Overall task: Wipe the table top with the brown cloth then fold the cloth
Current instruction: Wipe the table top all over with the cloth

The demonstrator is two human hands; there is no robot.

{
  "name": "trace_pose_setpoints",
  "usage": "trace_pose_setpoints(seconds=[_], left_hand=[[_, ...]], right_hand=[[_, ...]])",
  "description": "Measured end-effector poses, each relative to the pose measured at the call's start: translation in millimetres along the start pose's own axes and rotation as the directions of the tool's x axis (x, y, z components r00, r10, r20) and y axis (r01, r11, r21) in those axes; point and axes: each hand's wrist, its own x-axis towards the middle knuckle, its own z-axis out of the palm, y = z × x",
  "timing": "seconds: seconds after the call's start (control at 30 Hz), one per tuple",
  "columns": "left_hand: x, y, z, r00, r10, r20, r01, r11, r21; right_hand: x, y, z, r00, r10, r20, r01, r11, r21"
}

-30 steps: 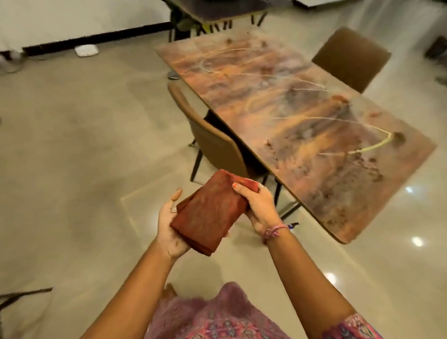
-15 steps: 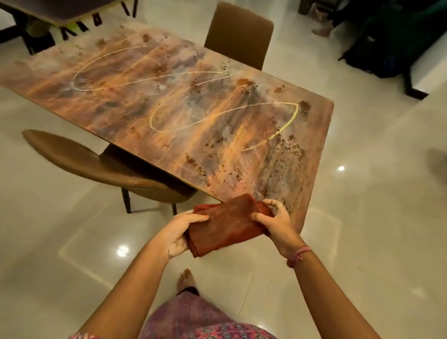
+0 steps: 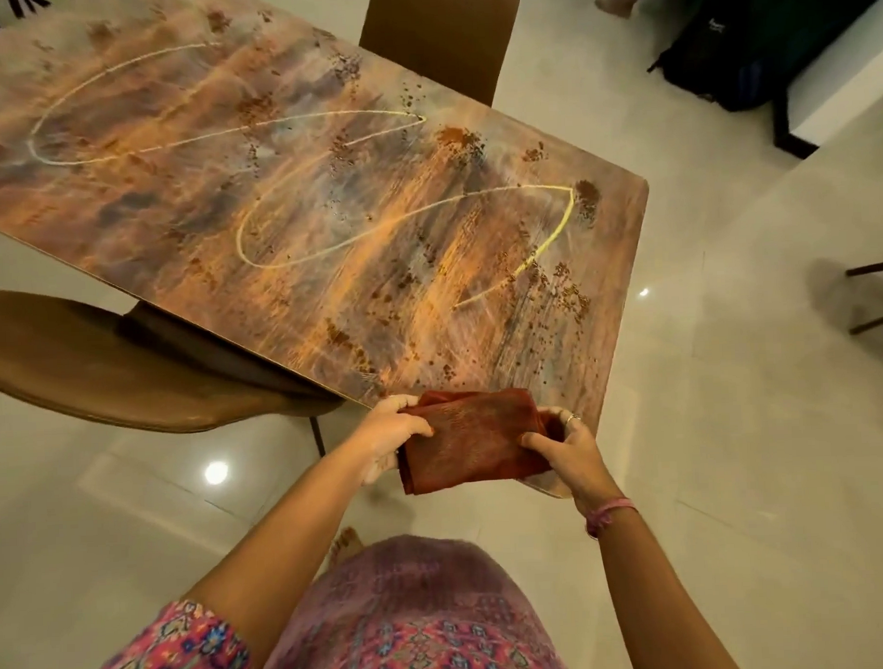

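Note:
The brown cloth (image 3: 471, 441) is folded into a thick rectangle and hangs over the near corner of the table top (image 3: 325, 213). My left hand (image 3: 390, 431) grips its left edge, thumb on top. My right hand (image 3: 563, 442) grips its right edge, a ring on one finger. The table top is a long rectangle with a rusty orange and grey pattern and pale curved lines. Whether the cloth rests on the table or is held just above it, I cannot tell.
A brown chair (image 3: 105, 366) is tucked under the table's left side. Another brown chair (image 3: 441, 39) stands at the far side. Dark bags (image 3: 750, 48) lie on the floor at the upper right. Glossy pale tile floor (image 3: 733, 424) surrounds the table.
I have come closer to the table. The folded cloth, held off the table's corner before, now sits over that corner, still gripped by both hands.

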Motion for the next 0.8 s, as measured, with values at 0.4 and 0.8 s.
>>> trace_pose_setpoints(seconds=[0.4,0.8], left_hand=[[37.9,16.7,71.5,0.979,0.065,-0.192,-0.047,0.994,0.101],[56.8,-4.7,132.2,0.688,0.334,-0.645,-0.214,0.942,0.259]], right_hand=[[68.9,1.8,-72.1,0.987,-0.002,0.162,0.038,0.974,-0.221],[102.7,-18.5,-119.1,0.806,-0.322,0.497,0.575,0.221,-0.788]])
